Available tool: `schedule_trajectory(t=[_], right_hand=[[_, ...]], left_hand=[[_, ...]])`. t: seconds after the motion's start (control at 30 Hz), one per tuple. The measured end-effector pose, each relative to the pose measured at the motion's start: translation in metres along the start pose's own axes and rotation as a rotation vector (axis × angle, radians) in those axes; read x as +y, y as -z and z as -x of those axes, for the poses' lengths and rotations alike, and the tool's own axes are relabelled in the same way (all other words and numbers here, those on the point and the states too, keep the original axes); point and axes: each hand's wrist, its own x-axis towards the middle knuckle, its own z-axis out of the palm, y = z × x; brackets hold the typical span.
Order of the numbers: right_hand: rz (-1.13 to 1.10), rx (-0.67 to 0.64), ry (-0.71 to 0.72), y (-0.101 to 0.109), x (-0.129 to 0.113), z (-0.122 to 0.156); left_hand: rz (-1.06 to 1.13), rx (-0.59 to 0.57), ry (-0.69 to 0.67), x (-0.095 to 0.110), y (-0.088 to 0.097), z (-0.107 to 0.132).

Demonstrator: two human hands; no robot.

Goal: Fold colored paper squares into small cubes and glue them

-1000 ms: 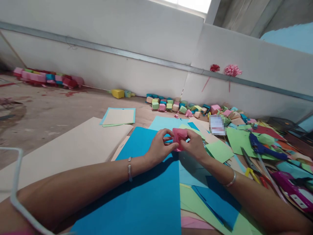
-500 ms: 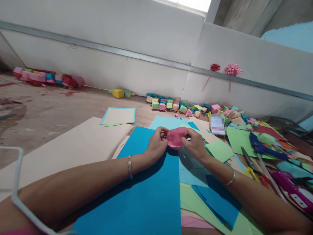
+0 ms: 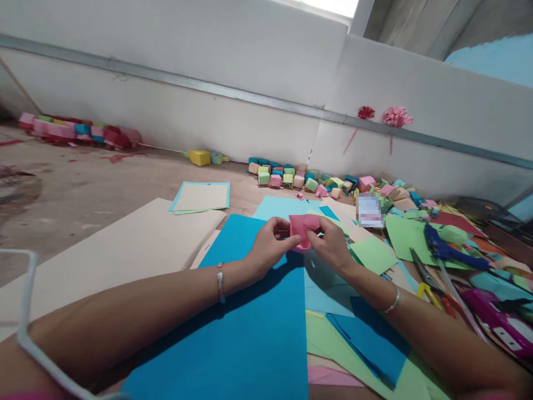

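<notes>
Holding a small, creased pink paper piece [image 3: 300, 226] up in the middle of the scene, just above the far right corner of a blue sheet [image 3: 233, 333]. Pinching its right side between thumb and fingertips of the right hand [image 3: 333, 244], gripping its left edge with the left hand [image 3: 266, 247], pressing the left thumb against the near face and curling the partly hidden fingers toward the far side. Wearing a bracelet [image 3: 221, 288] on each wrist and casting a shadow across the blue sheet. Facing small coloured paper boxes [image 3: 287, 179], lining the far side below a white wall [image 3: 187, 119]. Stretching the left forearm beside a large cream sheet [image 3: 125, 250], and the right one to the near left of scissors [image 3: 425, 271], a blue glue gun [image 3: 449, 251] and a magenta device [image 3: 499, 319].
</notes>
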Motion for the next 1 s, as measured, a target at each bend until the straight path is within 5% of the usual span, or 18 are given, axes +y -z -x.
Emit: schedule_trajectory(t=[0.43, 0.83, 1.0], right_hand=[[-0.149, -0.094, -0.094, 0.0002, 0.0027, -0.0011], [-0.354, -0.065, -0.218, 0.0007, 0.0042, -0.005], [-0.442, -0.099, -0.26, 0.0001, 0.0019, -0.003]], left_hand=[[-0.184, -0.177, -0.031, 0.0042, 0.0026, 0.0017], [-0.004, -0.246, -0.021, 0.0053, 0.0031, 0.0026], [-0.096, -0.237, -0.092, 0.0021, 0.0016, 0.0022]])
